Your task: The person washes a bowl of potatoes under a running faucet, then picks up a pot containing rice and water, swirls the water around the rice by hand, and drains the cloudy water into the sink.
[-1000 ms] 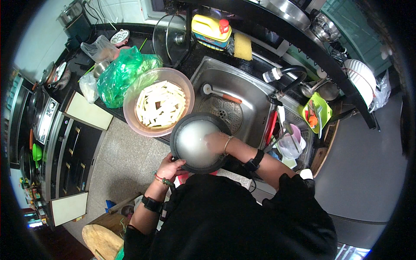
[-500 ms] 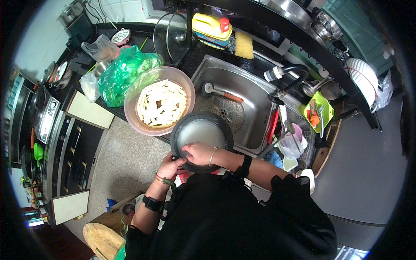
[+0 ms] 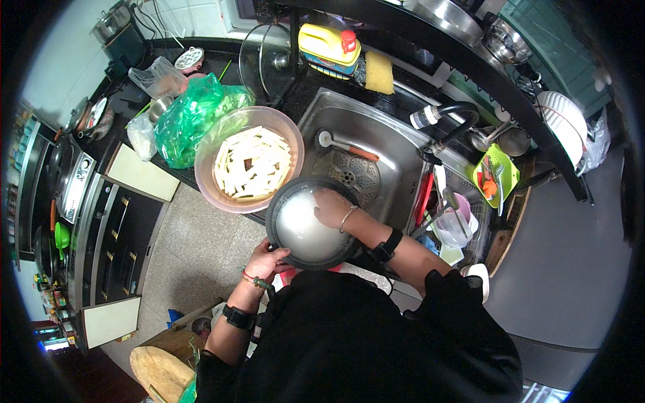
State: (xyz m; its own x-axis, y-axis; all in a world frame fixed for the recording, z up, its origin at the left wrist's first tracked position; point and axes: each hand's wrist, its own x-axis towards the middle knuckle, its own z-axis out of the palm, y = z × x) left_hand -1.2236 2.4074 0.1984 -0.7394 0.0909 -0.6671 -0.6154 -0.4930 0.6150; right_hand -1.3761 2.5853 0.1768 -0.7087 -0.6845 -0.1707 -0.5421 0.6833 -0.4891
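Observation:
A dark round pot (image 3: 273, 228) holds cloudy white liquid (image 3: 299, 232); whatever lies under the surface is hidden. It is at the front edge of the steel sink (image 3: 396, 188), close to my body. My left hand (image 3: 266, 260) grips its near-left rim, thumb on top. Into the far-right side of the liquid reaches my right hand (image 3: 332, 208), its fingertips hidden below. Left of the pot, touching or nearly touching it, stands a pinkish translucent basin (image 3: 203, 183) with pale cut vegetable strips (image 3: 252, 164).
An orange-handled brush (image 3: 349, 148) lies in the sink, below the faucet (image 3: 426, 116). Behind are a yellow jug (image 3: 326, 43) and a sponge (image 3: 379, 72). Green plastic bags (image 3: 181, 131) crowd the left counter. At right are a dish rack (image 3: 478, 232) and a lime-green basket (image 3: 507, 168).
My right hand has moved from the near side of the pot to its far-right side, into the liquid. My left hand keeps its grip on the rim.

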